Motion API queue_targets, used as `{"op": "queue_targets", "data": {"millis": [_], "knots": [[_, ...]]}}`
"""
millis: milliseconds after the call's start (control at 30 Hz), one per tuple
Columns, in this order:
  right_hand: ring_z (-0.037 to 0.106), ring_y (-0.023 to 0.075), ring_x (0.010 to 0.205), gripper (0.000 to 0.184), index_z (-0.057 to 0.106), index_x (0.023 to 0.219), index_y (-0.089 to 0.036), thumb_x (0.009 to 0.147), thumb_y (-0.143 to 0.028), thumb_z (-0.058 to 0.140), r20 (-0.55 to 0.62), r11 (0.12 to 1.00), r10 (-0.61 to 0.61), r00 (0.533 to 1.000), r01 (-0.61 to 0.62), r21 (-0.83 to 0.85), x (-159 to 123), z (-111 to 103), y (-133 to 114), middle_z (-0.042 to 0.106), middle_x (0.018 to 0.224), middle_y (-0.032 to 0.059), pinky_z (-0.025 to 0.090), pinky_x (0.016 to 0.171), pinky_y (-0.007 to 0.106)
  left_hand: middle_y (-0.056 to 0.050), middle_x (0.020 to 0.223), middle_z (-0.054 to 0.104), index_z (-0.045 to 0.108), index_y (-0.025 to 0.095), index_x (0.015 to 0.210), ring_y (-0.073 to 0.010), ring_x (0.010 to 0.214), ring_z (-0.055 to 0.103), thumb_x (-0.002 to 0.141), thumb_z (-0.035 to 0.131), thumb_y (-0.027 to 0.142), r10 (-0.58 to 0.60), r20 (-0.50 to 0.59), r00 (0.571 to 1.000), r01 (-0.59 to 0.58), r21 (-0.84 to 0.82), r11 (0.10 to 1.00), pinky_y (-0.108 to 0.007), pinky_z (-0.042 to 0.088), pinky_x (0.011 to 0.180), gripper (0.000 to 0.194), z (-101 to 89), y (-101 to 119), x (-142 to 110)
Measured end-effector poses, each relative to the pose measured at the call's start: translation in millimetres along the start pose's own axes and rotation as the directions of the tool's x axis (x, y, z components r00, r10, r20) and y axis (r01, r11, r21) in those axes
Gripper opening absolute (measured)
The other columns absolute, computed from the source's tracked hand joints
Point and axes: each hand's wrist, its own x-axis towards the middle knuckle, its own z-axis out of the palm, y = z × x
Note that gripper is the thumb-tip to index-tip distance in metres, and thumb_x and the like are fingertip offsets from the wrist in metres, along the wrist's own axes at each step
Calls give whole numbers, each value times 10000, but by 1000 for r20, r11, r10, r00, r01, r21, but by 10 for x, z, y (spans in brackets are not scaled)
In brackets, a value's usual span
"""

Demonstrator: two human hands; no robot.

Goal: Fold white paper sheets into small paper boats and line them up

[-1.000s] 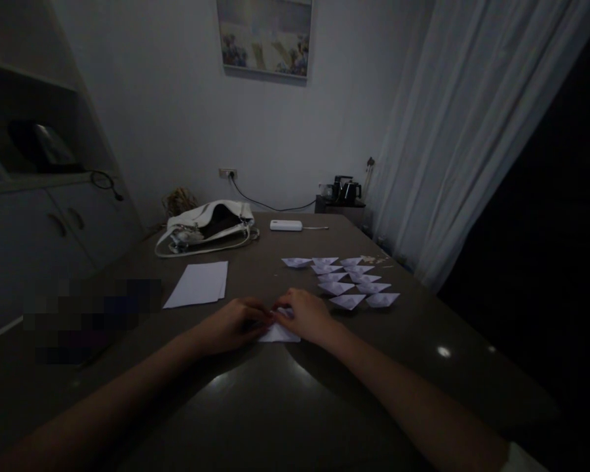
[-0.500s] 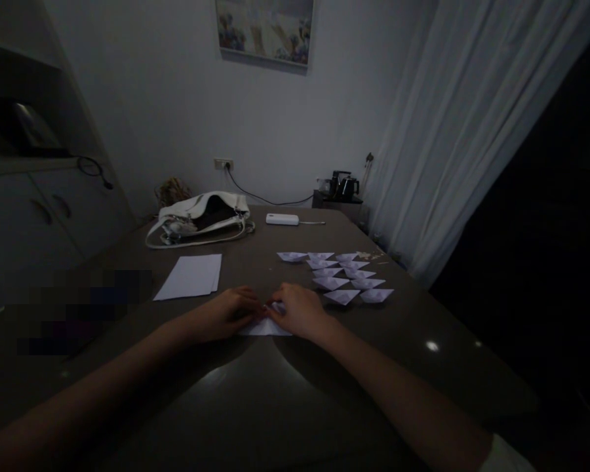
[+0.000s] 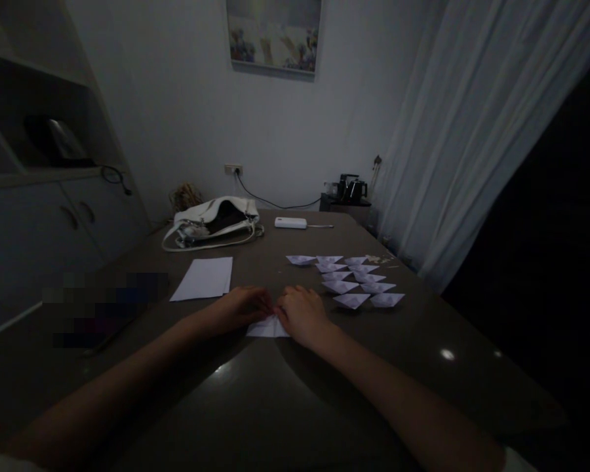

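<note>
A partly folded sheet of white paper [image 3: 268,327] lies on the dark table between my hands, with a crease down its middle. My left hand [image 3: 244,305] pinches its upper edge from the left, fingertips and thumb together. From the other side my right hand [image 3: 302,313] closes on the paper, its fingers meeting the left fingertips and covering the right part. To the right stand several folded paper boats [image 3: 351,300] in two rough rows. A small stack of white paper sheets [image 3: 204,278] rests beyond my left forearm.
A white handbag [image 3: 216,221] sits at the table's far left, beside a white power bank [image 3: 290,223] with a short cable. Small pale scraps [image 3: 377,259] lie behind the boats. A white curtain [image 3: 452,131] hangs along the right side.
The view has swung slightly left, so everything sits further right. My right hand has turned over the paper and covers more of its top; both hands stay on it.
</note>
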Motion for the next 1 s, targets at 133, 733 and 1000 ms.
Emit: {"op": "queue_targets", "data": {"millis": [133, 733, 1000], "knots": [[549, 238, 971, 230, 693, 897, -178, 872, -258, 479, -29, 1000, -3, 1000, 2, -6, 29, 32, -5, 645, 990, 90, 395, 788, 362, -58, 958, 691, 551, 173, 973, -184, 895, 657, 830, 568, 211, -14, 13, 1000, 14, -45, 999, -293, 504, 776, 148, -3, -14, -5], [516, 243, 968, 231, 686, 869, -141, 854, -235, 476, -97, 1000, -21, 995, 20, -4, 73, 138, -49, 660, 941, 106, 328, 833, 393, -76, 1170, 598, 511, 208, 1173, -231, 1077, 554, 721, 645, 143, -64, 83, 995, 73, -109, 991, -387, 424, 931, 476, -89, -96, -72], [496, 262, 1007, 241, 689, 901, -145, 885, -196, 454, -89, 998, 13, 996, -19, -59, 97, 162, -120, 663, 958, 106, 330, 853, 439, -49, 1001, 556, 616, 181, 1030, -238, 932, 532, 715, 691, 352, -98, 76, 992, 92, 86, 992, -344, 432, 822, 366, -166, -77, -50]]}}
